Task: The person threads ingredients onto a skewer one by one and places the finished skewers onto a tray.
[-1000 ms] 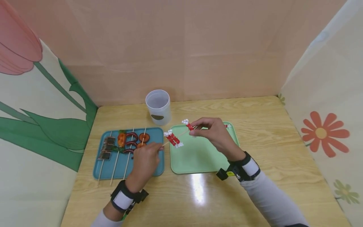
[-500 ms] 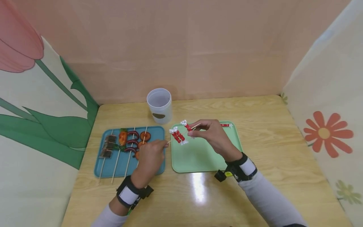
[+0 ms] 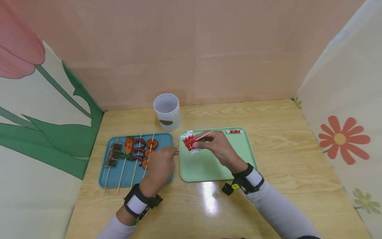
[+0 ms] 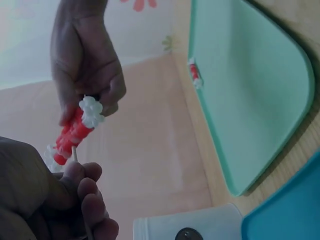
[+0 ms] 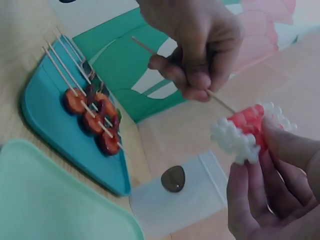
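Note:
My left hand (image 3: 161, 166) grips a thin wooden skewer (image 5: 221, 102) near the gap between the two trays. Threaded close together on the skewer are several red pieces with white bobbly ends (image 3: 188, 142). My right hand (image 3: 222, 149) pinches the rightmost of these pieces between thumb and fingers, and the skewer's tip sticks out past it. Both hands are above the trays. One more red piece with white ends (image 3: 234, 131) lies at the far right of the green tray (image 3: 203, 169). The left fingers hide the lower skewer in the head view.
On the left, a blue tray (image 3: 117, 179) holds several skewers of toy food, with their sticks over its front edge. A whitish plastic cup (image 3: 167, 114) stands behind the trays. Printed cloth walls border the wooden table (image 3: 286, 149) at the back and sides.
The right hand has moved left, sliding the last red piece along the skewer against the others. More of the skewer tip now shows beyond it. The left hand has shifted slightly right.

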Tool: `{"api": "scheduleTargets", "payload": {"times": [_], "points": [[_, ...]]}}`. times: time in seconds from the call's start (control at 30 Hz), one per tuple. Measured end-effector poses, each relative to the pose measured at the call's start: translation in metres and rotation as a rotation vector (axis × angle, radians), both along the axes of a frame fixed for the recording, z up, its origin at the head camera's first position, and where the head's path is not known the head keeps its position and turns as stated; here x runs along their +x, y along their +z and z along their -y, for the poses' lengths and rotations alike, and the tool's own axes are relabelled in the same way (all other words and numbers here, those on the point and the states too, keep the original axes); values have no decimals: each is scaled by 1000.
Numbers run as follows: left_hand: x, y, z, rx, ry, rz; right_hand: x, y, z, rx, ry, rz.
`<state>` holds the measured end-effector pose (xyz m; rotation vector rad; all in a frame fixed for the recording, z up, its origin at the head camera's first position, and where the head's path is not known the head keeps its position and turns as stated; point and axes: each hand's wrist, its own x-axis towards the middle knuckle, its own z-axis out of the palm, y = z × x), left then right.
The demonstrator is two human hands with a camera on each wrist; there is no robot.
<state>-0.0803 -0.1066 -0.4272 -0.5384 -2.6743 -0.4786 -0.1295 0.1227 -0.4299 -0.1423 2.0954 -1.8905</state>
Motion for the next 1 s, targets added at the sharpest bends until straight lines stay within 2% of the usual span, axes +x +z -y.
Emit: {"api": "scheduleTargets", "payload": {"times": [0.07, 0.13, 0.2, 0.3, 0.37, 0.4, 0.53, 0.67, 0.9, 1.0], "points": [[3, -3, 6, -3, 25, -6, -3, -2, -6, 44, 56, -26], [6, -6, 14, 4, 57, -22, -10, -6, -20, 183, 103, -118], [8, -10, 24, 18, 86, -38, -22, -15, -42, 413, 107, -263], [12, -14, 40, 62, 124, -42, -45, -36, -80, 796, 30, -458], [14, -16, 49, 75, 143, -28, -59, -53, -102, 979, -4, -527], [15, -17, 53, 82, 149, -21, -64, -62, -110, 1032, -5, -541], [19, -19, 63, 75, 166, 17, -74, -92, -130, 1097, 48, -583], [18, -17, 63, 62, 160, 42, -76, -108, -132, 1094, 48, -632], [13, -10, 58, 70, 162, 60, -76, -112, -131, 1168, 7, -660], [12, -8, 56, 75, 157, 66, -74, -104, -126, 1072, -31, -633]]}}
